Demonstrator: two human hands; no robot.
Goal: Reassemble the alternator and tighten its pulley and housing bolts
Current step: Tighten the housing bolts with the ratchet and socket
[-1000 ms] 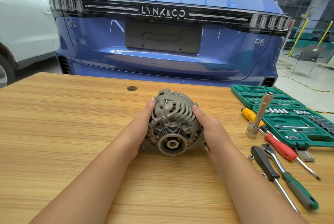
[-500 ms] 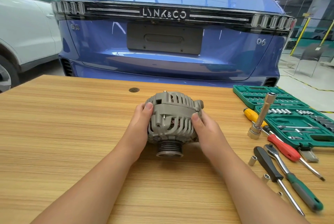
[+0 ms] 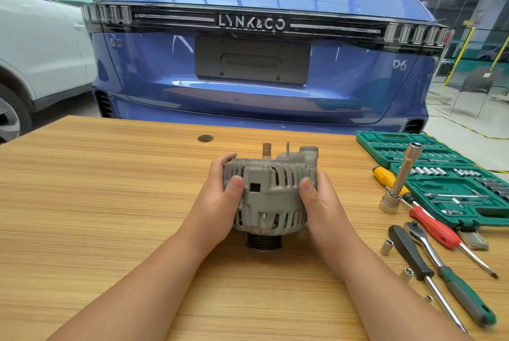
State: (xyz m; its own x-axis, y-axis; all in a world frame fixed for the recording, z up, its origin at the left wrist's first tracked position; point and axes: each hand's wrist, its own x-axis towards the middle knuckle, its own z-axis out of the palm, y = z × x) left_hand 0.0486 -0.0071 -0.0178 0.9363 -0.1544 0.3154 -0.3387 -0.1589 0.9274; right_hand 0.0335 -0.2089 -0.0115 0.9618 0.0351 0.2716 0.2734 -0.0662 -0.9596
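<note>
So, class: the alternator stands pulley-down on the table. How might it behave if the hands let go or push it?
The alternator looks like rigid cast metal, so probably heavy for its size. Resting on its narrow pulley, it may tip if pushed. The left hand and right hand grip ribbed sides, likely not slippery.

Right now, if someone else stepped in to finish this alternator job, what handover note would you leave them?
Left hand and right hand grip the alternator from either side, pulley down on the table, rear shaft pointing up.
Tools lie right of it: socket driver, ratchet, screwdrivers, loose sockets, open socket set.
Done: housing halves look joined.
Left: tightening the pulley and housing bolts; no tool is in hand.
</note>
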